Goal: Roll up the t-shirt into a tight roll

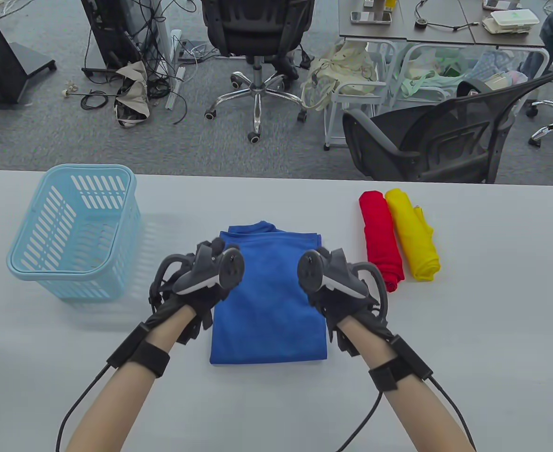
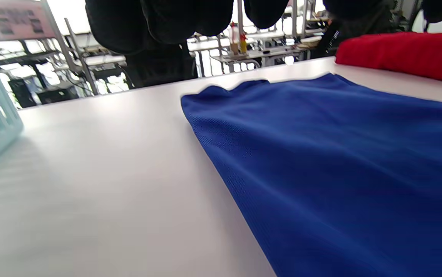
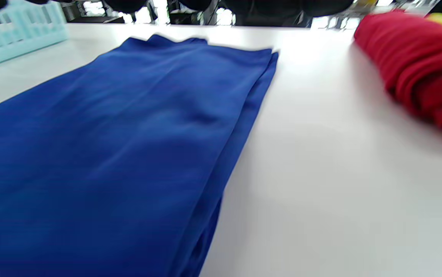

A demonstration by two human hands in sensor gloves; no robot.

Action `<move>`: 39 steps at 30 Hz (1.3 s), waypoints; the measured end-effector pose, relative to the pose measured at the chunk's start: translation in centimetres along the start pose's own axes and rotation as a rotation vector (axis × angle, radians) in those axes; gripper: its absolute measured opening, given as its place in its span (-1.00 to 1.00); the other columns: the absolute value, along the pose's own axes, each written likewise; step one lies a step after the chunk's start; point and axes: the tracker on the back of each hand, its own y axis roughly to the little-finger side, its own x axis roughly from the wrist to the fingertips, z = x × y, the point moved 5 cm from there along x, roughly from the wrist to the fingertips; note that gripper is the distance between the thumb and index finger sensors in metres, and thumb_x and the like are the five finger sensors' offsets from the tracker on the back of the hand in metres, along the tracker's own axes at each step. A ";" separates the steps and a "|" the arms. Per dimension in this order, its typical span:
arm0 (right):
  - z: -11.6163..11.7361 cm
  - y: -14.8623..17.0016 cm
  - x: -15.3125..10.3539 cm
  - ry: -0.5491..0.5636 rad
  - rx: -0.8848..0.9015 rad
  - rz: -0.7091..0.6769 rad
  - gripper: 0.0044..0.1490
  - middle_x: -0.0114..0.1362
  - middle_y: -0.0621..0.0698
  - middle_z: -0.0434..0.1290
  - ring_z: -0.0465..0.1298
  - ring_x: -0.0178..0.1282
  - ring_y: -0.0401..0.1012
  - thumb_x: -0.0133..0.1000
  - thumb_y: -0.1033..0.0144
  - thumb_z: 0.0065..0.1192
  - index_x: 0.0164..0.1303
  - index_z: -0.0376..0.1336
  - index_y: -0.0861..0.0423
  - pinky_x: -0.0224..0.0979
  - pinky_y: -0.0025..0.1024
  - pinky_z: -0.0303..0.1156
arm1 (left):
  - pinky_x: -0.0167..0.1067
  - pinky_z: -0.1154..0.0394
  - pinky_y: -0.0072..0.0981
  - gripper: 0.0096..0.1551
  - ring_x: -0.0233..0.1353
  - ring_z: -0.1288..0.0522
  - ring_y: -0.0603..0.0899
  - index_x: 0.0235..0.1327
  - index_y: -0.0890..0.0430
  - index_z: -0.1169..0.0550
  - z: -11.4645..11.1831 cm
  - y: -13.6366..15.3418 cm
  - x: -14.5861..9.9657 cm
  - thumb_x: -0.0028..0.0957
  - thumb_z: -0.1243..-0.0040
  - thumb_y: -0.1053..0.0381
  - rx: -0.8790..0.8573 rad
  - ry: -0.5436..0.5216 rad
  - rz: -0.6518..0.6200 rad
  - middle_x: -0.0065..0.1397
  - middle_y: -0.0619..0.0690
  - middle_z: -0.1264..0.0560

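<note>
**Blue t-shirt folded flat, both hands above its sides**

We see the blue t-shirt (image 1: pixel 269 301) lying folded into a long strip at the middle of the tabletop (image 1: pixel 469 329), its long axis running from the near edge away toward the far one, collar end pointing away from us. It is flat, with no roll in it. Our left hand (image 1: pixel 196 287) sits over its left edge and our right hand (image 1: pixel 340 292) over its right edge. In the table view the trackers hide the fingers, and the wrist views show only dark fingertips at the top edge, so we cannot tell how wide either grip is or whether it touches the cloth.

To the right, well apart from the shirt, a red roll (image 1: pixel 380 240) and a yellow roll (image 1: pixel 412 235) lie touching side by side. A light blue basket (image 1: pixel 76 230) stands to the left.

The tabletop is plain pale grey. Beyond it are grey carpet, office chairs (image 1: pixel 257 37), loose cables and another desk (image 1: pixel 441 28).

The right wrist view alone shows the stacked layers along the shirt's right edge; the left wrist view shows a single smooth left edge.
</note>
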 end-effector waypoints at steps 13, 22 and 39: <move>5.5 -1.4 -4.5 -0.118 -0.097 -0.111 -0.13 0.79 0.21 -0.37 -0.30 0.78 0.27 0.40 -0.01 -0.14 0.80 -0.34 -0.03 0.61 0.25 0.00 | 0.51 -0.33 0.18 -0.18 0.72 -0.15 0.30 0.68 -0.15 0.02 -5.1 -2.9 -5.1 0.11 0.43 -0.35 0.362 0.091 0.024 0.80 0.11 -0.02; 8.2 -0.5 -6.7 -0.089 -0.184 -0.090 -0.15 0.84 0.12 -0.19 0.00 0.82 0.22 0.35 0.05 0.10 0.78 -0.14 -0.07 0.60 0.24 0.08 | 0.49 -0.35 0.18 -0.12 0.68 -0.24 0.29 0.67 -0.10 -0.15 -7.9 -2.2 -7.6 0.06 0.17 -0.39 0.098 0.048 -0.049 0.78 0.13 -0.10; 6.4 -0.3 -5.9 0.025 -0.150 -0.139 -0.54 0.60 0.03 0.26 0.47 0.45 -0.02 0.32 0.22 0.08 0.46 0.22 -0.08 0.44 -0.02 0.35 | 0.16 -0.66 -0.22 -0.55 0.17 -0.68 0.02 0.18 -0.16 -0.54 -5.9 -3.8 -7.8 0.07 -0.01 -0.21 0.117 -0.135 -0.150 0.26 -0.13 -0.63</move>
